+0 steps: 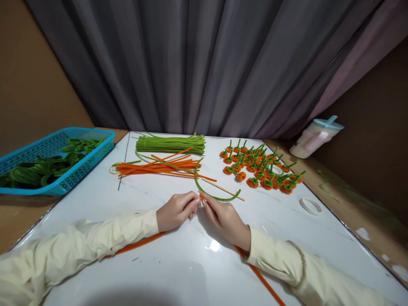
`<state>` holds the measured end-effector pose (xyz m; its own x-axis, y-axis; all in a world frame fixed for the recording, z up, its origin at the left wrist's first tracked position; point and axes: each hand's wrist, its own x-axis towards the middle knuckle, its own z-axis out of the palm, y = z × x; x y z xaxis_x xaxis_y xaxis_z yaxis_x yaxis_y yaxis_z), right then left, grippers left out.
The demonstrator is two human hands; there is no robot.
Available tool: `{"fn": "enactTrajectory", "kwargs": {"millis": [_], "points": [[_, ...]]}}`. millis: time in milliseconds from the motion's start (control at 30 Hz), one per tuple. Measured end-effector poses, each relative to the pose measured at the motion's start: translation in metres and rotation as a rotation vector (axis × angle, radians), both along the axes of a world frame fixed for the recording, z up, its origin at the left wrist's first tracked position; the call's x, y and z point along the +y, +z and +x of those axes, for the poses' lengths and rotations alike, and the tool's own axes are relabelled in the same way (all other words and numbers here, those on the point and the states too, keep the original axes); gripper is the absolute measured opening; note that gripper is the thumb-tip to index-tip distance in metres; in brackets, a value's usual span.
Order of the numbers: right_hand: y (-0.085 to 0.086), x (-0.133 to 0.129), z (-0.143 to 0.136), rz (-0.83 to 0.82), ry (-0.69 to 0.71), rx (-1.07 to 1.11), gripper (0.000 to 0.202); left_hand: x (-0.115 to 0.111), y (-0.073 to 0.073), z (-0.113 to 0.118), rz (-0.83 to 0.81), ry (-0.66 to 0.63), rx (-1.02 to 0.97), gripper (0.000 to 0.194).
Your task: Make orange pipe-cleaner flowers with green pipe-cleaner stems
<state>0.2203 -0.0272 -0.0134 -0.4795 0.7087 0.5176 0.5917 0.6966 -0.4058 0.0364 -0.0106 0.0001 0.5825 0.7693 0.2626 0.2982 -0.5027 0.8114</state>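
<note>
My left hand (179, 210) and my right hand (225, 216) nearly meet over the white table, fingers pinched. A small bit of orange pipe cleaner (202, 196) shows at my right fingertips. What my left fingers pinch is too small to make out. Long orange pipe cleaner (266, 284) runs out beneath my right wrist, and another orange length (140, 244) lies under my left forearm. Just beyond my right hand lies a curved green pipe cleaner (219, 198), beside a thin wooden stick (223, 189). Farther back is a pile of orange pipe cleaners (159, 167).
A green pipe cleaner bundle (170, 144) lies at the back. Several small orange pieces with green stems (267, 183) stand at right, near a white tape roll (310, 206) and a cup (315, 138). A blue basket (86, 165) with green pieces sits at left.
</note>
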Motion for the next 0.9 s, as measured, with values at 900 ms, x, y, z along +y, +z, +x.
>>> {"fn": "enactTrajectory", "kwargs": {"millis": [900], "points": [[0.0005, 0.0011, -0.0004, 0.494, 0.053, -0.386, 0.05, 0.0009, 0.0014, 0.0001, -0.086, -0.03, 0.004, 0.031]]}}
